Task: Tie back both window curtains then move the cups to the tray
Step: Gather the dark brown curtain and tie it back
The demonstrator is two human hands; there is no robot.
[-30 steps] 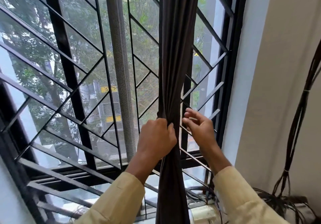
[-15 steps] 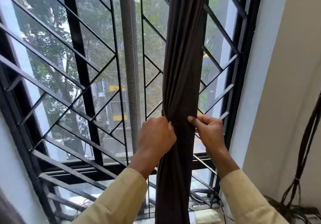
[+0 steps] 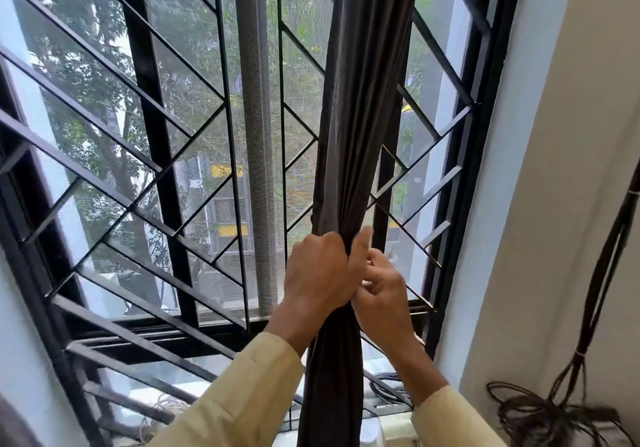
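Note:
A dark brown curtain (image 3: 360,127) hangs gathered into a narrow bunch in front of the barred window. My left hand (image 3: 318,273) is clenched around the bunch at mid height. My right hand (image 3: 381,280) presses against the curtain's right side just beside the left hand, thumb raised against the fabric and fingers curled at it. Whether a tie-back is in the fingers cannot be told. No cups or tray are in view.
A black metal window grille (image 3: 162,155) with a mesh screen fills the left and centre. A beige wall (image 3: 568,204) stands on the right, with a bundle of dark cables (image 3: 588,360) hanging down to a coil at the bottom right. Loose wires lie on the sill.
My right hand has moved left from the grille onto the curtain, closing up against my left hand. The view has shifted so the curtain sits further right.

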